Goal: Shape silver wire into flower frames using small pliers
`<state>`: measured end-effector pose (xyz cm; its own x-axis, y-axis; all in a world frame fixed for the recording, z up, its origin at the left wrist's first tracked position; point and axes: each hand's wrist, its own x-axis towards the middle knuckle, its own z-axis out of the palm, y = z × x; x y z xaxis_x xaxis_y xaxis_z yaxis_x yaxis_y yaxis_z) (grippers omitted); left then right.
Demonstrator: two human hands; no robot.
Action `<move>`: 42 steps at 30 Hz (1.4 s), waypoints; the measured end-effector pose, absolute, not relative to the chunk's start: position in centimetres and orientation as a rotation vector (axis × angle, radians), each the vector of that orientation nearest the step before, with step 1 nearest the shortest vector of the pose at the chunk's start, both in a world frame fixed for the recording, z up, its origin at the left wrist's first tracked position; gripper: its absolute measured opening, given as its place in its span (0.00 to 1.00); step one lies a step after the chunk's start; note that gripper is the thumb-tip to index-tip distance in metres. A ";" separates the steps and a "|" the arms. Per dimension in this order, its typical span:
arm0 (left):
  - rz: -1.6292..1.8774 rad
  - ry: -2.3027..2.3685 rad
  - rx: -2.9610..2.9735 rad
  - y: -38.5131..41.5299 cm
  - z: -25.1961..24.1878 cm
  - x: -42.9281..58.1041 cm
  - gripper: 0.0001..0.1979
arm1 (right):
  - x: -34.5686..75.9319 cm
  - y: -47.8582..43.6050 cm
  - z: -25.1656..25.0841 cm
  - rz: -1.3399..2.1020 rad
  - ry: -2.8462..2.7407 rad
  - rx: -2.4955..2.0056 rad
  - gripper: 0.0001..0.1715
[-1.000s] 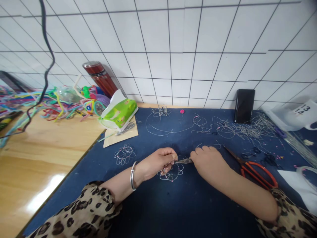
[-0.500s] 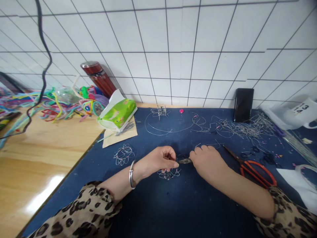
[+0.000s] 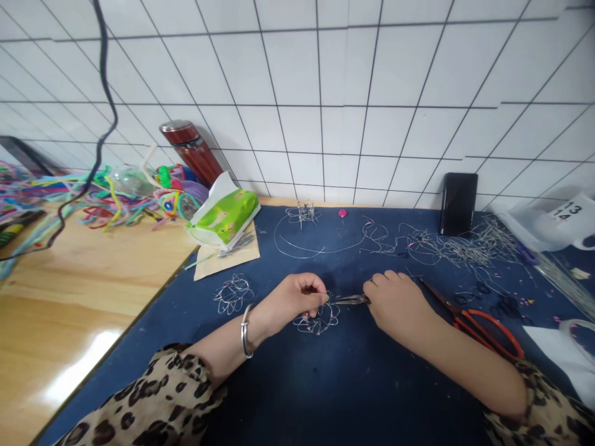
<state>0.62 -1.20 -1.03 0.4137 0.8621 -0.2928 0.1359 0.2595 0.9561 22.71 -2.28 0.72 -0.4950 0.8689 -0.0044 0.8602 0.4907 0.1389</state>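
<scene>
Between the thumb and fingers of my left hand (image 3: 302, 296) is pinched a looped wire flower (image 3: 317, 323) with small pink beads; part of it is hidden behind the fingers. My right hand (image 3: 395, 306) is closed around needle-nose pliers (image 3: 352, 300), whose handles lie hidden in the palm. The pliers' tips point left and come close to the wire piece; whether they touch it I cannot tell. A second wire flower (image 3: 233, 293) lies on the dark blue mat (image 3: 288, 384), left of my left hand.
Orange-handled scissors (image 3: 488, 331) lie right of my right hand. Behind are tangled wires (image 3: 465, 244), a black phone (image 3: 458, 204) leaning on the wall and a pink bead (image 3: 342, 213). A tissue pack (image 3: 225, 214), red flask (image 3: 195, 152) and colourful pipe cleaners (image 3: 121, 198) stand left.
My right hand and the pliers have shifted right, away from my left fingers, and more of the pliers' jaws shows. My left hand keeps its pinch on the wire flower.
</scene>
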 end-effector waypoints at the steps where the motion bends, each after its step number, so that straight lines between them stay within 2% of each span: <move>1: 0.652 1.037 1.218 -1.2 -0.9 0.6 0.05 | 22.7 -2.2 0.7 0.173 2.642 1.535 0.07; 27: 0.724 0.964 1.207 -1.5 -1.2 1.1 0.06 | 22.4 -2.3 1.0 -0.044 2.658 1.500 0.08; 42: 0.703 0.960 1.340 -1.5 -0.8 1.0 0.05 | 22.8 -2.5 0.7 0.073 2.659 1.455 0.09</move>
<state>0.98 -1.48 -0.75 0.4622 0.8713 -0.1649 0.1063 0.1302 0.9858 22.78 -2.51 0.70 -0.5348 0.8418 -0.0727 0.8366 0.5396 0.0942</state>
